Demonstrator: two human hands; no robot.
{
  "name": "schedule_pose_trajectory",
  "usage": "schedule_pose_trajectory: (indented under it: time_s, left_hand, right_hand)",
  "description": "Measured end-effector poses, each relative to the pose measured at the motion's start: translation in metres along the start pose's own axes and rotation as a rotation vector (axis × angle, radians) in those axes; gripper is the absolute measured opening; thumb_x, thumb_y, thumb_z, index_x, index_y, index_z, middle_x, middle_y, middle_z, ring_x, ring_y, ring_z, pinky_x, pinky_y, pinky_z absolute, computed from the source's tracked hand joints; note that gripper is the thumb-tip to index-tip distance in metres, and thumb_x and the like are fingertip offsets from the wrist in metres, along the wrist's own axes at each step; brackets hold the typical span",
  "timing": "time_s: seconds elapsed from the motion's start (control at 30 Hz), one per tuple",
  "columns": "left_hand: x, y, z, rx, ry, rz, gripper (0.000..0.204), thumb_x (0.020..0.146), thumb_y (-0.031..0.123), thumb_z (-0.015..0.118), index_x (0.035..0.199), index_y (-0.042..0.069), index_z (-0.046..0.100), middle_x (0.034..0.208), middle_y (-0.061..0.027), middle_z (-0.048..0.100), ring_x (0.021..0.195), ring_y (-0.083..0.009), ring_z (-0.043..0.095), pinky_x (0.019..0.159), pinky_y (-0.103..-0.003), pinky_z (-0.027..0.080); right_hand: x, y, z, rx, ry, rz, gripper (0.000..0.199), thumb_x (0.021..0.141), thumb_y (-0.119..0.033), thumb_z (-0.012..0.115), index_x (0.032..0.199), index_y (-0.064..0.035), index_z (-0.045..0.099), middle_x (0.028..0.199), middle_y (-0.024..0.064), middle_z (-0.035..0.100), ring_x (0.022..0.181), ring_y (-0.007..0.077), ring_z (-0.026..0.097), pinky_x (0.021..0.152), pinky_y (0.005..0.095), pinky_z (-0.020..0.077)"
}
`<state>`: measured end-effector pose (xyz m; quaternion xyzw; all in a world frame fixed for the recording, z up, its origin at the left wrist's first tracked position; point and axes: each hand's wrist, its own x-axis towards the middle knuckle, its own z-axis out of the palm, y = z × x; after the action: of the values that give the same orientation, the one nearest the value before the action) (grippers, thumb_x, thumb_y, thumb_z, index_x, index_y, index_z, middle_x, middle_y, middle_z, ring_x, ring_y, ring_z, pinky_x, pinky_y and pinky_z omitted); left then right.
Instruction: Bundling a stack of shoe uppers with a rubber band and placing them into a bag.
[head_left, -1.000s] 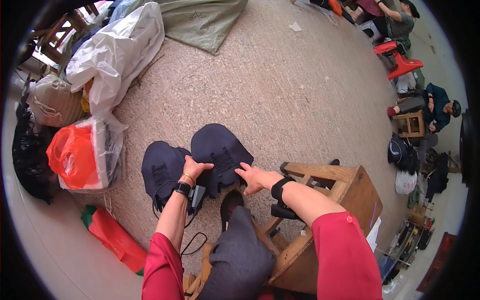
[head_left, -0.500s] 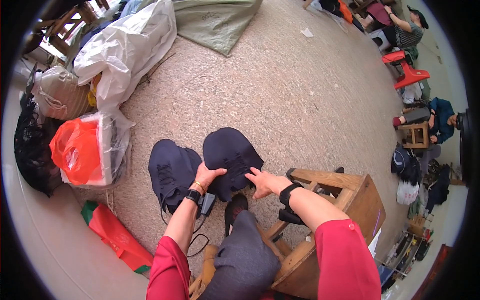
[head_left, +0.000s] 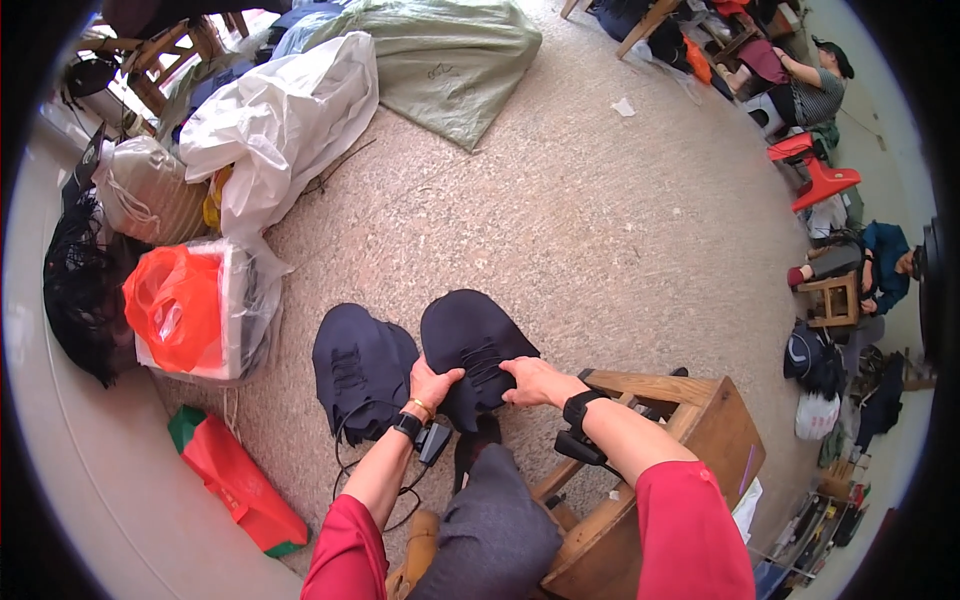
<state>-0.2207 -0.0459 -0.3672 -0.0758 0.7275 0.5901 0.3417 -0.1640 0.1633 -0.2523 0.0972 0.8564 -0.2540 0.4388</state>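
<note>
Between our two hands, in the head view, lies the dark laced piece (head_left: 474, 330); it looks light, soft and floppy, so its side edges seem the best hold. Our left hand (head_left: 432, 386) and right hand (head_left: 541, 383) touch those edges, thumbs spread; whether they pinch, we cannot tell. Similar dark pieces (head_left: 352, 345) lie just left of our left fingers.
</note>
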Motion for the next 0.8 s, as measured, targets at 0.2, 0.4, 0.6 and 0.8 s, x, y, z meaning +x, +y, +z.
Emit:
schedule_pose_trajectory:
  time_s: [0.2,0.4,0.6,0.8]
  left_hand:
    - [-0.02,0.054,-0.018,-0.037,0.015,0.038,0.055,0.07,-0.001,0.082,0.119,-0.001,0.059,0.107,-0.0107,0.07,0.092,-0.0211,0.069,0.082,-0.035,0.058]
    - [-0.062,0.167,-0.042,-0.23,-0.208,0.129,0.045,0.073,-0.002,0.079,0.115,-0.002,0.063,0.106,-0.0096,0.071,0.089,-0.0184,0.069,0.081,-0.033,0.058]
    - [-0.124,0.282,-0.059,-0.289,-0.433,0.31,0.052,0.075,-0.002,0.078,0.124,-0.003,0.06,0.113,-0.01,0.069,0.097,-0.0199,0.068,0.089,-0.034,0.055]
    - [-0.19,0.33,-0.046,-0.35,-0.704,0.34,0.06,0.077,-0.008,0.073,0.133,-0.003,0.052,0.122,-0.0123,0.066,0.11,-0.024,0.065,0.1,-0.037,0.05]
  right_hand:
    - [-0.023,-0.026,-0.037,0.166,0.315,-0.081,0.051,0.084,-0.024,0.071,0.127,0.002,0.06,0.115,0.0255,0.067,0.114,0.0392,0.062,0.1,0.0436,0.0491]
    - [-0.078,-0.05,-0.108,0.359,1.012,-0.251,0.031,0.094,-0.023,0.059,0.105,0.0042,0.067,0.106,0.0272,0.067,0.101,0.0445,0.063,0.087,0.0484,0.0505]
    - [-0.19,-0.041,-0.167,0.597,0.989,-0.11,0.054,0.102,-0.048,0.044,0.109,0.0011,0.066,0.101,0.0264,0.067,0.101,0.0417,0.064,0.087,0.0454,0.0489]
    - [-0.288,-0.035,-0.136,0.948,0.838,-0.231,0.09,0.096,-0.075,0.03,0.133,0.0034,0.053,0.128,0.0202,0.06,0.122,0.028,0.055,0.103,0.0399,0.0427]
